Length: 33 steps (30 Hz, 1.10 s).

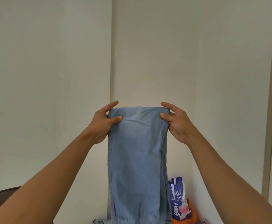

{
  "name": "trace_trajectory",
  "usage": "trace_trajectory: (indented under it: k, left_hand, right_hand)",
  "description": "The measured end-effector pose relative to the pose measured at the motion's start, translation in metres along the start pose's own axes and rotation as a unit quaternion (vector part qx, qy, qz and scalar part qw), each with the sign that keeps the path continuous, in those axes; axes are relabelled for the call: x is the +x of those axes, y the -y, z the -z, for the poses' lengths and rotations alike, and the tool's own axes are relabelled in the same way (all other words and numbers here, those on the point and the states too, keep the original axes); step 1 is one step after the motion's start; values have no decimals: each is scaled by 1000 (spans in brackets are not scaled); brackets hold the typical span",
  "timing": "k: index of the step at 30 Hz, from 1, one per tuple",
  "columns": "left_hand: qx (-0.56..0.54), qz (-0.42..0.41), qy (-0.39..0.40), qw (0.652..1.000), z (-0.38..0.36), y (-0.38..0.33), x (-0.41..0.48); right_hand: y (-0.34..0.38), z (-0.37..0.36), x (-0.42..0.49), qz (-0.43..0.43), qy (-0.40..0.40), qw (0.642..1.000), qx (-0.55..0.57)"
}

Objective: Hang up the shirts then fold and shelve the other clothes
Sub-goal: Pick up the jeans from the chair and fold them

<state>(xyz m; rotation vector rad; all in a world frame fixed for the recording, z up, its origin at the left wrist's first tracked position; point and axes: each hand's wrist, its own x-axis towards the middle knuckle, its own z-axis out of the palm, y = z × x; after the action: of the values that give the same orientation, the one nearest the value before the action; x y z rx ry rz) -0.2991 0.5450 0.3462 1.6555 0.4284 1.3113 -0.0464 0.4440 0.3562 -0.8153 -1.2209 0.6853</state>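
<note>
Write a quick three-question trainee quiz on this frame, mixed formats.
1. True or false: the left hand and the right hand each pinch a top corner of the blue denim garment.
2. Multiple choice: the garment is A) spread flat on a table, B) hanging down in the air in front of the wall, C) on a hanger.
3. Fill in: the printed blue-and-white bag sits low, to the person's ____ of the garment.

Key: 1 true; 2 B; 3 right.

Light blue denim garment (138, 159), folded, hanging vertically
</note>
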Motion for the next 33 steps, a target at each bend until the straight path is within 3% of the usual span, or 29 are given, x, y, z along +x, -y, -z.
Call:
trace_trajectory:
  k: [2,5,7,12,16,18,20,24,33]
  left_hand:
    - [-2,-12,-37,999,-5,3,1]
    - [-14,-23,30,999,-6,6,2]
    - [13,-29,44,999,-3,0,4]
    - [47,-73,-95,992,-16,-14,8]
    - [25,-84,-45,995,-11,-8,5]
    - [15,-79,-30,996,-11,-4,3]
    - [14,-92,-65,993,-15,-2,3]
    - [31,-121,-106,987,-20,4,1]
    - [195,-212,-124,950,-13,-15,7]
  right_hand:
    - [0,-1,2,2,5,1000,-26]
    - [2,-1,2,5,46,997,-69]
    - [4,2,4,24,15,994,-108]
    - [0,-8,6,62,-60,987,-139]
    - [-4,-6,3,26,38,993,-113]
    - [3,-6,7,47,4,990,-130]
    - [9,-12,10,63,-34,985,-158]
    - [12,-19,10,57,15,977,-207]
    - [11,-19,8,166,-117,932,-300]
